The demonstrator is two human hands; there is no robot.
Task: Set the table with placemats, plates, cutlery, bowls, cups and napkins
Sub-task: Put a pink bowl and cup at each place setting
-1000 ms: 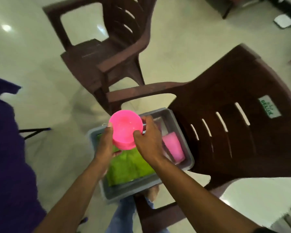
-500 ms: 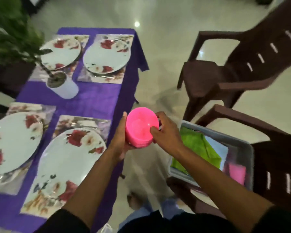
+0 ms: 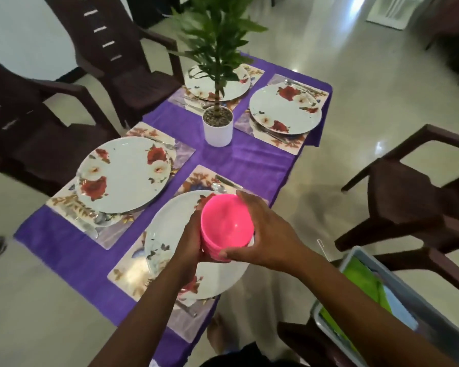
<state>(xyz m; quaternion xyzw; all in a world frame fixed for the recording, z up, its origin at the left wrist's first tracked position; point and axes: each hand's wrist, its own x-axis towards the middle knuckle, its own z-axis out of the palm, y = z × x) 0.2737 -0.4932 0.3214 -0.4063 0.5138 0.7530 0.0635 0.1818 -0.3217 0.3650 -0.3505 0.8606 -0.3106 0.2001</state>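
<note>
pink bowls [image 3: 226, 225] clasped between left hand [image 3: 190, 243], right hand [image 3: 265, 233]

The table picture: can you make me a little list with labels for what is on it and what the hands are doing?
table cover: purple cloth
plates: four flowered, each on a placemat
nearest plate: below the hands
middle: potted plant
held: stack of pink bowls
left hand: on the stack's left side
right hand: on its right side
bowls on plates: none yet

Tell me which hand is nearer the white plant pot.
Right. The right hand, on the far side of the pink bowls, is closer to the white plant pot; the left hand is farther back.
</note>
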